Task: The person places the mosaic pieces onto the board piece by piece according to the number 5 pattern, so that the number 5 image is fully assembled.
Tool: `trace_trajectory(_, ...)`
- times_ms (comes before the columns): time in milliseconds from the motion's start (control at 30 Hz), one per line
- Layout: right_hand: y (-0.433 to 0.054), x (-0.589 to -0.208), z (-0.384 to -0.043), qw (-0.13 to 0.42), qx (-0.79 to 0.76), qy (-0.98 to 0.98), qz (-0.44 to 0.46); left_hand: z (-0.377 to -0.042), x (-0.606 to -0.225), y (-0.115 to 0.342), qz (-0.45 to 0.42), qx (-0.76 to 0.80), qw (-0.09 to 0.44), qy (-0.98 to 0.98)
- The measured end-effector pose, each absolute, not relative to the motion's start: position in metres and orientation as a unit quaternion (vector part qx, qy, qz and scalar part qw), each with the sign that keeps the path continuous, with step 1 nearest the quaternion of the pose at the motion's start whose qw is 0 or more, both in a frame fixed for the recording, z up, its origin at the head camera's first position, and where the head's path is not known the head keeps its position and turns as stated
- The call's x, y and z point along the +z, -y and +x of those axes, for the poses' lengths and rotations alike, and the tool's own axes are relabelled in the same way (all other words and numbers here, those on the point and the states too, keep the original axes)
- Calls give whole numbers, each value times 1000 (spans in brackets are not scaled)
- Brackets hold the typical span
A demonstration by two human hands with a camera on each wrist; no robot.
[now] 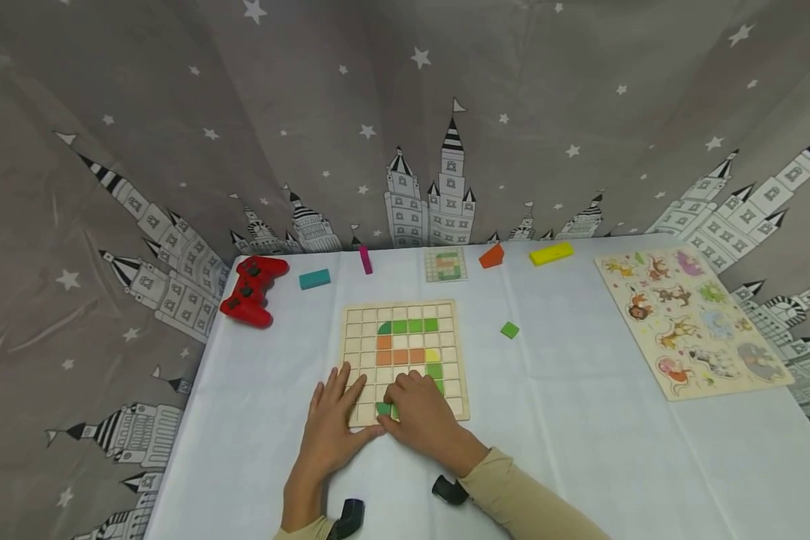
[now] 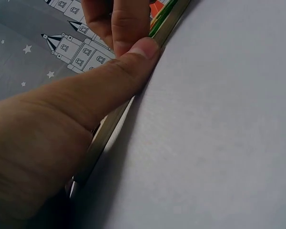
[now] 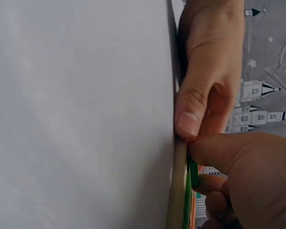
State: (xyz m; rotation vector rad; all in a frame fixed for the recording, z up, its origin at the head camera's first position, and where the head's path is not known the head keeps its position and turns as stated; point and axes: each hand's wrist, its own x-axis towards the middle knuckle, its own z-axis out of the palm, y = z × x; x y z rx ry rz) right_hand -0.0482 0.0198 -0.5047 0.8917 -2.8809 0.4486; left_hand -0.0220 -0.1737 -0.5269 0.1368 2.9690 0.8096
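A wooden grid board (image 1: 361,326) lies on the white table, with green, orange and yellow tiles set in some of its squares. My left hand (image 1: 333,431) rests on the board's left part, fingers spread, its thumb against the front edge. Near that edge my right hand (image 1: 427,420) pinches a small green tile (image 3: 194,172) between thumb and finger, close to the left thumb tip. The right hand covers some of the board's lower squares. Beside it, a dark green tile (image 1: 382,409) shows at the front row.
Behind the board stands a small pattern card (image 1: 446,265). A loose green tile (image 1: 509,330) lies right of the board. Around them are a red game controller (image 1: 253,292), teal block (image 1: 314,279), magenta block (image 1: 366,259), orange block (image 1: 492,256), yellow block (image 1: 551,254) and animal puzzle (image 1: 691,322).
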Motion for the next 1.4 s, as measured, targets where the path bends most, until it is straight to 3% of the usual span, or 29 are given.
trace_trajectory(667, -19, -501, -44, 39, 152, 948, 277, -21, -526, 174, 54, 277, 1, -959)
trace_trajectory(1033, -26, -499, -46, 23, 170, 950, 259, -22, -524, 174, 50, 282, 10, -958)
trace_trajectory(1233, -57, -498, -60, 42, 208, 951, 223, -21, -525, 172, 44, 287, 16, -957)
trace_trajectory(1400, -109, -498, -85, 56, 244, 960, 124, -21, -525, 172, 33, 303, 26, -952)
